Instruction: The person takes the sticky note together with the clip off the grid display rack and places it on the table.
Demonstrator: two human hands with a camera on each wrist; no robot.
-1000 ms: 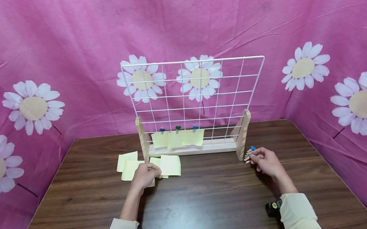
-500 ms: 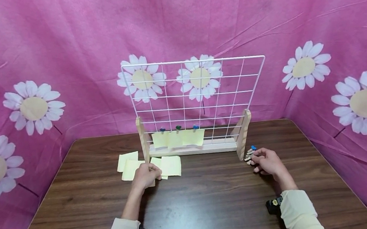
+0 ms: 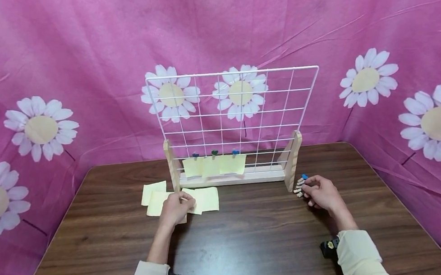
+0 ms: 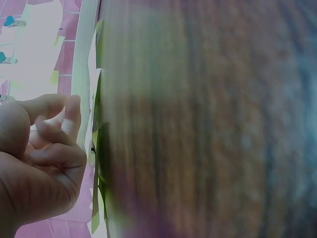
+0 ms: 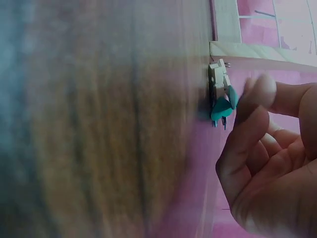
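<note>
In the head view, my left hand (image 3: 176, 207) is over pale yellow sticky notes. Its thumb and forefinger pinch the near part of one note (image 3: 196, 207), which overlaps another note (image 3: 210, 199) to its right; the left wrist view does not show the grip clearly. My right hand (image 3: 323, 191), fingers bent, is beside several small wooden clips (image 3: 299, 188). In the right wrist view, clips with teal heart tops (image 5: 223, 107) lie just past the fingertips; whether a clip is between them is hidden. More notes (image 3: 153, 192) lie left.
A white wire grid (image 3: 238, 115) stands upright on wooden feet (image 3: 293, 161) across the table's (image 3: 234, 254) back part. Low on it hang several notes (image 3: 211, 167) under clips with coloured tops (image 3: 214, 152). A pink flowered cloth (image 3: 292, 11) surrounds the table.
Beside my left hand, the right-hand note lay over its neighbour; now the neighbour lies over it. My left hand has hardly moved. My right hand shifted slightly and stays by the clips.
</note>
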